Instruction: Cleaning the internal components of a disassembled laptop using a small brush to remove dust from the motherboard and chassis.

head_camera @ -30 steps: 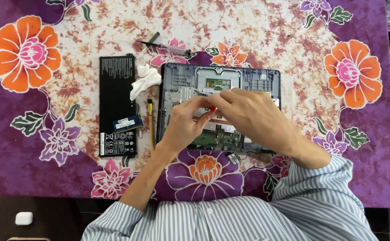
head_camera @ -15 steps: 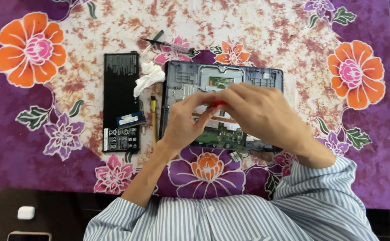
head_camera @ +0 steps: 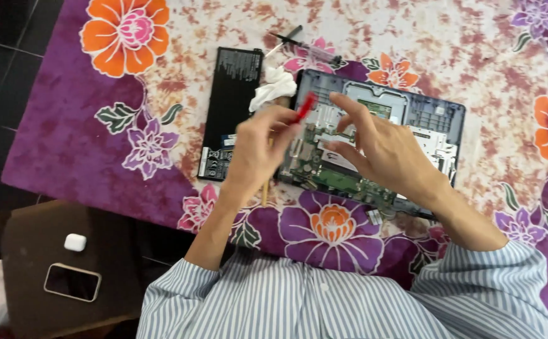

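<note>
The opened laptop lies back-side up in the middle of the frame on the flowered tablecloth, its grey shell acting as a shallow tray that holds the green circuit board and a pale rectangular part near its upper edge. Compared with a second ago, the two hands have drawn apart: then they were bunched together over the board, and now the left hand has lifted off toward the laptop's left edge, its fingers pinched on a small red-handled tool that points up and away from the board. The right hand stays over the board, fingers spread and loosely curled, fingertips hovering at or just touching the parts; I cannot tell that it holds anything. To my eye the tool has just come away from whatever it was working on. Left of the laptop sit a flat black battery and a crumpled white cloth; a syringe lies above. At lower left, off the cloth, a phone and a small white case rest on a brown stool.
</note>
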